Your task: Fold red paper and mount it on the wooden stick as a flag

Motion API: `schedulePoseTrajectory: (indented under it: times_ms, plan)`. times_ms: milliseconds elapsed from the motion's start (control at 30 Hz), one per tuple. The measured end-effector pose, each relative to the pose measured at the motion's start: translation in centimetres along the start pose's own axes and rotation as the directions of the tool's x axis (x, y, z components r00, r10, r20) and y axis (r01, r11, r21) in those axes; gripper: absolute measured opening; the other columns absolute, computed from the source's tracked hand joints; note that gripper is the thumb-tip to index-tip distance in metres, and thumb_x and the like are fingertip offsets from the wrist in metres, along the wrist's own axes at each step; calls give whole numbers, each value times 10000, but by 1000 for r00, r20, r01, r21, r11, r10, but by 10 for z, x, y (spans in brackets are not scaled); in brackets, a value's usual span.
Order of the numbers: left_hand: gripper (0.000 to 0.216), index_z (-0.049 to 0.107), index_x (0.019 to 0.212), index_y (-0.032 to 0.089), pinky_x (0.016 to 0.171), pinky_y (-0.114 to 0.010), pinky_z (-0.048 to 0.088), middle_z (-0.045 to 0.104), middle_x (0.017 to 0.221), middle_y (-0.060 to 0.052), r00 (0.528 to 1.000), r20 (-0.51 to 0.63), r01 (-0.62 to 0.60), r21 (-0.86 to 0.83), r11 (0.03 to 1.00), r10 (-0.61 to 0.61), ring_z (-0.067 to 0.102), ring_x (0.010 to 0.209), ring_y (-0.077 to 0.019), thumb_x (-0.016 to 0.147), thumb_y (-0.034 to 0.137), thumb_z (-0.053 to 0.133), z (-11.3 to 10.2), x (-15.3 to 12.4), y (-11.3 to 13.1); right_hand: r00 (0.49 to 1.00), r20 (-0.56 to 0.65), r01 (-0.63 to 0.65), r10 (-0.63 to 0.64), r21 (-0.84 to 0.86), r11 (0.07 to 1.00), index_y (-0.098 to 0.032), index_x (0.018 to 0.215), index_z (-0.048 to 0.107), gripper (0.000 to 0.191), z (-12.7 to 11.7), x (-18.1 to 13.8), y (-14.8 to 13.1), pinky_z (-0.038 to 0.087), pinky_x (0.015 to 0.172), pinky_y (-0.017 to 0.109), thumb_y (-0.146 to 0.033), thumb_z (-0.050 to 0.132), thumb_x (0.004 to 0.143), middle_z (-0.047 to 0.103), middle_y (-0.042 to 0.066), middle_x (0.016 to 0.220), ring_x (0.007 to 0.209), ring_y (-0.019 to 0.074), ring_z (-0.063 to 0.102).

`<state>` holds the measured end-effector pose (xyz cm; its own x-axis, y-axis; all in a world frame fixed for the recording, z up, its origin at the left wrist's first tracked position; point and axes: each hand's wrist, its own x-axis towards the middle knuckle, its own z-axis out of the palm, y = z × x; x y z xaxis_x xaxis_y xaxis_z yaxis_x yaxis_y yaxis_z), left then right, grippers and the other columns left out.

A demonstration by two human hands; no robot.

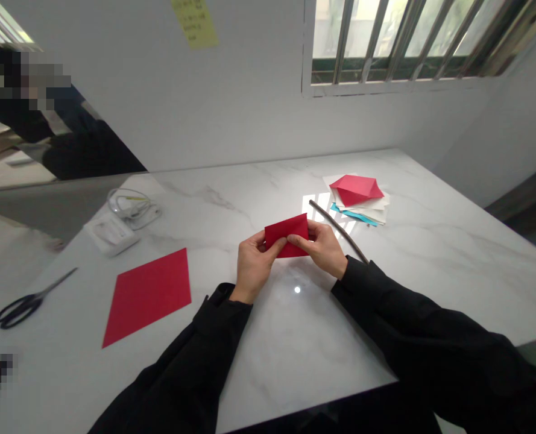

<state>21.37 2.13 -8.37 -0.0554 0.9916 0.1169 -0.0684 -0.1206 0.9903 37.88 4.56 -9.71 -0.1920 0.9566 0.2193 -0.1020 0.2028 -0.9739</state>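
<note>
Between my two hands is a folded piece of red paper (287, 228), held just above the marble-patterned table. My left hand (255, 265) grips its left side, thumb pressed on the front face. From the right, my right hand (325, 246) pinches the other side, its thumb almost meeting the left one near the middle. The fingers behind the paper are mostly hidden. A flat sheet of red paper (152, 298) lies to the left of my left hand. Beyond my right wrist rests a thin dark stick (335, 226).
At the back right a folded red paper (356, 189) tops a stack of white and blue papers (376, 212). Black-handled scissors (30, 304) lie far left, near a white box (111, 234) and a coiled white cable (132, 208). A yellow note (198, 24) hangs on the wall.
</note>
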Motion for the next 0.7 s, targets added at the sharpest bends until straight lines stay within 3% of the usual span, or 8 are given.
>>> schedulePoseTrajectory:
  times_ms: [700]
  plan:
    - [364,796,1036,160,880,-417,603,806,978,-82,1000,-12,11,15,1000,-11,748,878,-246,761,394,849,1,-3,4,1000,14,-6,6,0,1000,-205,1043,741,365,1,0,-3,611,803,397,-470,801,798,777,61,950,858,224,730]
